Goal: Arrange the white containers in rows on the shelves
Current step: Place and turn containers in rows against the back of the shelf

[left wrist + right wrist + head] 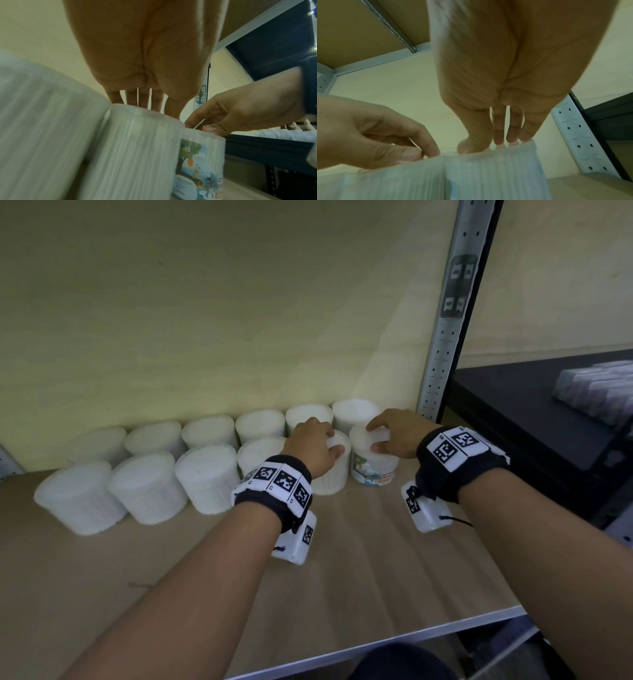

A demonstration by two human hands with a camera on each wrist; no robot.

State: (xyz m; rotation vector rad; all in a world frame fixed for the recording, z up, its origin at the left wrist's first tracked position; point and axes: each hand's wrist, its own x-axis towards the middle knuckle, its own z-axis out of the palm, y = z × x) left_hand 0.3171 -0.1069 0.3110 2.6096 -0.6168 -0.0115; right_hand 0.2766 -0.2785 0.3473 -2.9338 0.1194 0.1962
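Head: my left hand (313, 445) grips an upright white container (334, 474) by its top, front row on the shelf (342, 559), my right hand (397, 433) grips the labelled container (375, 467) touching it, axis vertical; left wrist: label (193, 169) faces out; right wrist: fingertips (498, 140) curl onto the rim.

The head view looks forward and down from above the wooden shelf (359, 559), taking in both forearms and two rows of white containers (144, 487) against the back wall. Each wrist view sits very close beneath its own palm, low on the shelf and tilted upward along the fingers. All three views share the labelled container (375, 460) at centre right; each wrist view also shows the opposite hand at its edge.
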